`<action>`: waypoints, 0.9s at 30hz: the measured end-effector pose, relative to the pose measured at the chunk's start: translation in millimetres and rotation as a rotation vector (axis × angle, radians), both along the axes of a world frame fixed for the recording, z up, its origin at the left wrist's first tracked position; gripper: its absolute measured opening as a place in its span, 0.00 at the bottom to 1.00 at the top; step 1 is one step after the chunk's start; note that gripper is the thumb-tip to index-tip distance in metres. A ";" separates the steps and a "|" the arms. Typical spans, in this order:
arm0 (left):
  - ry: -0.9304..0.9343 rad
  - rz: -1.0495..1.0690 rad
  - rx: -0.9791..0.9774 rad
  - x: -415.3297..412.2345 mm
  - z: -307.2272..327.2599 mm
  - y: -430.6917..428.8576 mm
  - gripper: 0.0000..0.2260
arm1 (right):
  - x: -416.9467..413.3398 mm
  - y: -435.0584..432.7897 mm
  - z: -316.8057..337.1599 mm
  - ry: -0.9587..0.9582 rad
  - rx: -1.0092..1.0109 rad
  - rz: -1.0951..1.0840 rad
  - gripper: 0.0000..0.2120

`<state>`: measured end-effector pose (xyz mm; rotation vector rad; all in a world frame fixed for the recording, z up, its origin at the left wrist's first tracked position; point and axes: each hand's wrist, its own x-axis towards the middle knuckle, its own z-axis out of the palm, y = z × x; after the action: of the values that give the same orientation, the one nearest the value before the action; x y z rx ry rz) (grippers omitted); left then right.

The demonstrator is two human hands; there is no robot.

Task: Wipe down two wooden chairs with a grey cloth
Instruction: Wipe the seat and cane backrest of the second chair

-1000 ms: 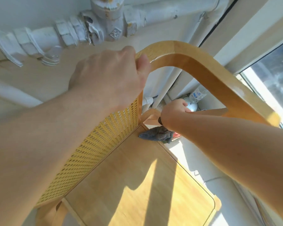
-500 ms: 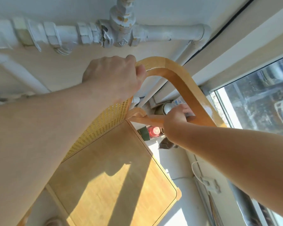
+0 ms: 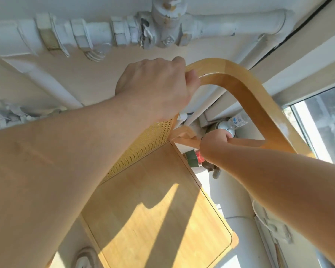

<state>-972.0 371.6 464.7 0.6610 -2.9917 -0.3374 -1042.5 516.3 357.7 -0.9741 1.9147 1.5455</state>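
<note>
My left grip [image 3: 153, 89] clamps the curved top of the pale bentwood chair [image 3: 240, 82]. My right grip [image 3: 215, 140] holds the crumpled grey cloth [image 3: 210, 165] against its lower side rail. Second chair unseen, probably still to do.

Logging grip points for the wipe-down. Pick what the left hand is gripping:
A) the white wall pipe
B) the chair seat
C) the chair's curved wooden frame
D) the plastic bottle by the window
C: the left hand curls over the top of the curved wooden frame, right beside the yellow perforated backrest.
</note>
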 end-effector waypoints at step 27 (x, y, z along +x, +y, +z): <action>-0.133 0.054 0.006 -0.5 12.9 10.4 0.21 | 8.8 139.9 120.4 0.155 -1.409 -0.438 0.21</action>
<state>-972.5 381.9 477.6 0.7932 -3.0915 -0.3112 -1033.7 656.2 478.1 -0.7482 3.0153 -0.1749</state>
